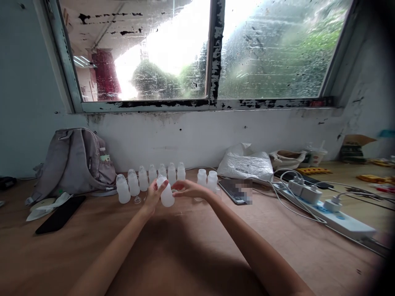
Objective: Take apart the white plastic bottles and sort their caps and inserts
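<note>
Here at the counter (197, 255), my left grip (152, 198) is wrapped round a frosted white bottle (167, 198), thumb and fingers up near its neck! The bottle is tilted, top leaning left, mid-view and in front of me. Across from it, my right grip (193, 189) is narrow, fingertips bunched at the bottle's right flank; whether they pinch anything, I cannot tell.

And look at that line-up behind: seven more bottles (123, 191), upright in a curving row, from left of my left grip round to behind the held one! Just beyond my right wrist stands a pair of bottles (212, 179), side by side. In front of the row sits a small clear piece (137, 200), too small to make out.

Over to the right, a dark phone (230, 190) lies flat near a silver bag (245, 164), and past that a white power strip (354, 226) carries chargers (310, 195) and cables. Far left, a grey backpack (77, 162) rests against the wall, a flat black object (60, 214) lying in front of it.
</note>
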A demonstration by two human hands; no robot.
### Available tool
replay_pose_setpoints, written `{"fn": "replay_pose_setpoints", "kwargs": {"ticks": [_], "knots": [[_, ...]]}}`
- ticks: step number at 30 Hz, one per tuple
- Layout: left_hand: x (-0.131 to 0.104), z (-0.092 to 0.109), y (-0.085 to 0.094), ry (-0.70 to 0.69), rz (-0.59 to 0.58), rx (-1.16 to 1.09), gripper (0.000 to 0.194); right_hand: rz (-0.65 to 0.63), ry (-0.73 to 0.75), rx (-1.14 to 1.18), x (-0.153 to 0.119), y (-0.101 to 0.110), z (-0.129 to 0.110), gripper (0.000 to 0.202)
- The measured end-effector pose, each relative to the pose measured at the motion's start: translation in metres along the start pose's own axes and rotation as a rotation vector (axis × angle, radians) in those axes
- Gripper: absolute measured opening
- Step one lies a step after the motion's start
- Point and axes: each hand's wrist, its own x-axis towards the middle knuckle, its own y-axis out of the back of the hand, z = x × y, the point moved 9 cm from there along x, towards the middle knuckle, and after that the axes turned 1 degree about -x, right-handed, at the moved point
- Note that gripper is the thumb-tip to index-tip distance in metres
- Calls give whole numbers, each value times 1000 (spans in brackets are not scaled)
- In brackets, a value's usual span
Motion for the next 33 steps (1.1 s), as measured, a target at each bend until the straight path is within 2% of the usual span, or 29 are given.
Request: {"fn": "replay_pose_setpoints", "kwargs": {"ticks": [1,2,4,8,14,18,22,25,29,33], "knots": [[-1,-3,-2,-11,-9,22,37,116,-125,-136,-2,20,20,26],[-3,-8,-4,-14,-24,38,36,177,-196,-200,-5,34,34,21],[-5,-20,-9,-12,-60,53,35,210,-293,-260,-10,49,59,17],[-8,-42,-16,-33,-101,82,36,184,-397,-291,-16,52,91,20],[-8,-60,-19,-37,-155,122,50,215,-394,-290,-12,45,98,18],[-13,-70,-20,-4,-240,260,50,318,-316,-247,-10,58,79,25],[-16,-68,-19,-55,-241,359,43,496,-89,-86,-14,78,33,31],[-18,-65,-21,-67,-254,367,37,577,80,20,-22,84,-5,33],[-22,-60,-25,-48,-279,346,25,535,204,6,-27,69,-42,29],[-23,-62,-26,34,-289,252,25,390,216,-99,-23,46,-54,26]]}}
